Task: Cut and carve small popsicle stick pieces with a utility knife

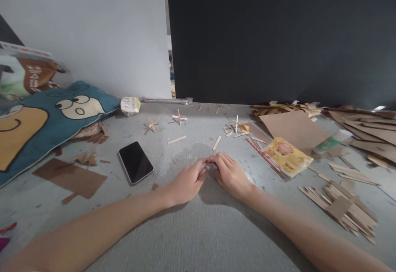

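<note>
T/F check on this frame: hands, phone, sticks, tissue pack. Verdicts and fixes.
1. The left hand and right hand meet fingertip to fingertip low over the table. True.
2. The phone lies right of both hands, screen lit. False: it lies left of them, screen dark.
3. A pile of wooden sticks sits at the right. True.
4. The yellow tissue pack rests on the blue cushion. False: it lies on the table, right of the hands.
</note>
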Motion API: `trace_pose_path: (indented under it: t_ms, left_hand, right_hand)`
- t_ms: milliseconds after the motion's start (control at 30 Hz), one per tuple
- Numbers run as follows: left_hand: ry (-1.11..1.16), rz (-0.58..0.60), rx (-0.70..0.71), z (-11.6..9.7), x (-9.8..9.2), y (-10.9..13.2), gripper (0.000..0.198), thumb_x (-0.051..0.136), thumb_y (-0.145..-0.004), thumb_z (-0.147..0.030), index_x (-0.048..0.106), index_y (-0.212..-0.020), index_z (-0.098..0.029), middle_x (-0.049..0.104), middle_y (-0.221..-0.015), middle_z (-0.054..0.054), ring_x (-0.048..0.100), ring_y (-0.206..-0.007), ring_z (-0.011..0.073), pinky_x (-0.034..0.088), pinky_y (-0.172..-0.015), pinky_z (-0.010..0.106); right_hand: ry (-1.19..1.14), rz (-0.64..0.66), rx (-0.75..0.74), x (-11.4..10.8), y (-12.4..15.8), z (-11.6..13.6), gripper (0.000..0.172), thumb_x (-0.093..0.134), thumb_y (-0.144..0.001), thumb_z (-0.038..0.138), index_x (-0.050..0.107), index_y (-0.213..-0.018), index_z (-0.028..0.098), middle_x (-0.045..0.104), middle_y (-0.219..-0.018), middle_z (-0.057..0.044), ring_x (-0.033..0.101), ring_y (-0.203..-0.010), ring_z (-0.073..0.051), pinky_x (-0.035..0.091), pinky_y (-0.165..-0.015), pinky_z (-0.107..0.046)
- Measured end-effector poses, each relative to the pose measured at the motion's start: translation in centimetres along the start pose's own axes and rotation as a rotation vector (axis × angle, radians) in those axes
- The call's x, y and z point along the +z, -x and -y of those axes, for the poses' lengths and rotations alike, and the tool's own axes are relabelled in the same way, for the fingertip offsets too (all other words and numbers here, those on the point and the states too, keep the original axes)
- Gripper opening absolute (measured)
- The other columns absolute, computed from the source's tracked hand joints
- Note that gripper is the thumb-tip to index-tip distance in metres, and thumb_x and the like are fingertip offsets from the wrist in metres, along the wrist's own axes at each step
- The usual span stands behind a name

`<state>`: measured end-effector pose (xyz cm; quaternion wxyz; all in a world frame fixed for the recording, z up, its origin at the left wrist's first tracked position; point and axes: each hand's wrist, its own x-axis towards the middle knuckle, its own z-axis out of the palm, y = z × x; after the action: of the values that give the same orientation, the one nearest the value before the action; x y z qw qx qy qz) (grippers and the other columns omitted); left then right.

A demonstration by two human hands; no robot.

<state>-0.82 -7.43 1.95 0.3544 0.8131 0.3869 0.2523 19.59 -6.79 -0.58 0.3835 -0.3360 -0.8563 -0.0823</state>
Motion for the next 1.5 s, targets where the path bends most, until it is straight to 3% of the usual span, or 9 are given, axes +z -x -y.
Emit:
trace_pose_path:
  t_ms: [133, 300, 533, 733, 900, 1133, 1233, 1300, 1500]
  left_hand:
    - [0.023, 0.007, 0.003, -0.4, -0.2, 0.1, 0.030, 0.037, -0.107, -0.032, 0.058, -0.123, -0.019, 0.045, -0.059, -0.006, 0.050, -0.054, 0.0170, 0.038, -0.057, 0.029]
    - [0.030, 0.031, 0.003, -0.4, -0.2, 0.1, 0.030, 0.035, -0.107, -0.032, 0.058, -0.121, -0.018, 0.043, -0.060, -0.007, 0.046, -0.054, 0.0165, 0.036, -0.060, 0.030]
    - [0.260, -0.023, -0.050, 0.1, 0.0, -0.1, 0.035, 0.037, -0.108, -0.041, 0.055, -0.129, -0.018, 0.043, -0.063, -0.007, 0.041, -0.057, 0.0140, 0.033, -0.059, 0.029]
    - [0.586, -0.117, -0.043, 0.2, 0.0, -0.1, 0.046, 0.038, -0.107, -0.058, 0.049, -0.130, -0.019, 0.037, -0.062, -0.009, 0.033, -0.055, 0.0126, 0.030, -0.057, 0.027]
    - [0.608, -0.116, -0.020, 0.2, 0.2, -0.1, 0.050, 0.042, -0.105, -0.062, 0.047, -0.129, -0.018, 0.037, -0.061, -0.010, 0.031, -0.055, 0.0118, 0.030, -0.056, 0.027]
    - [0.572, -0.113, -0.026, 0.3, 0.4, 0.2, 0.056, 0.045, -0.104, -0.062, 0.047, -0.136, -0.017, 0.040, -0.065, -0.009, 0.035, -0.057, 0.0117, 0.033, -0.058, 0.027]
    - [0.563, -0.123, -0.020, 0.8, 0.6, 0.1, 0.055, 0.044, -0.105, -0.062, 0.048, -0.137, -0.017, 0.040, -0.066, -0.008, 0.035, -0.057, 0.0112, 0.032, -0.056, 0.026]
    - [0.549, -0.148, -0.015, 1.1, 0.8, 0.0, 0.053, 0.043, -0.106, -0.061, 0.048, -0.137, -0.018, 0.040, -0.066, -0.008, 0.035, -0.056, 0.0110, 0.033, -0.056, 0.026]
    - [0.527, -0.202, -0.021, 0.7, 0.8, 0.0, 0.050, 0.042, -0.105, -0.063, 0.048, -0.127, -0.019, 0.040, -0.064, -0.009, 0.036, -0.056, 0.0116, 0.033, -0.057, 0.026]
  right_hand:
    - [-0.031, 0.001, 0.003, 0.1, 0.1, 0.0, 0.035, 0.044, -0.086, -0.005, 0.054, -0.107, 0.020, 0.065, -0.090, -0.007, 0.062, -0.081, -0.024, 0.050, -0.072, -0.033]
    - [-0.036, -0.006, 0.028, 0.3, 0.2, 0.0, 0.031, 0.044, -0.089, -0.002, 0.054, -0.107, 0.021, 0.065, -0.089, -0.007, 0.061, -0.080, -0.024, 0.050, -0.071, -0.033]
    - [-0.002, -0.138, 0.161, -0.2, 0.1, -0.8, 0.008, 0.048, -0.105, 0.017, 0.053, -0.105, 0.024, 0.064, -0.084, -0.004, 0.062, -0.072, -0.020, 0.049, -0.067, -0.031]
    - [-0.067, -0.097, 0.105, -1.0, 0.3, -0.3, 0.011, 0.051, -0.104, 0.021, 0.050, -0.115, 0.022, 0.064, -0.089, -0.006, 0.061, -0.073, -0.021, 0.050, -0.066, -0.032]
    - [-0.123, -0.091, 0.031, -0.9, 0.3, 0.1, 0.015, 0.042, -0.102, 0.010, 0.047, -0.108, 0.023, 0.060, -0.081, -0.003, 0.058, -0.066, -0.019, 0.047, -0.059, -0.029]
    - [0.010, -0.076, -0.143, -1.6, 0.1, 0.4, 0.025, 0.044, -0.103, 0.007, 0.054, -0.121, 0.021, 0.067, -0.080, -0.004, 0.063, -0.066, -0.018, 0.050, -0.061, -0.029]
    - [0.032, 0.006, -0.032, -2.4, -0.4, 2.0, 0.025, 0.043, -0.106, 0.011, 0.058, -0.124, 0.019, 0.070, -0.080, -0.004, 0.065, -0.062, -0.016, 0.049, -0.058, -0.028]
    - [-0.048, 0.066, 0.142, -2.9, -0.8, 3.2, 0.026, 0.042, -0.110, 0.019, 0.059, -0.129, 0.019, 0.073, -0.085, -0.005, 0.065, -0.058, -0.014, 0.048, -0.054, -0.026]
    - [-0.298, 0.082, 0.379, -2.8, -1.2, 4.9, 0.024, 0.043, -0.111, 0.029, 0.065, -0.107, 0.020, 0.064, -0.062, 0.003, 0.056, -0.045, -0.010, 0.046, -0.047, -0.023]
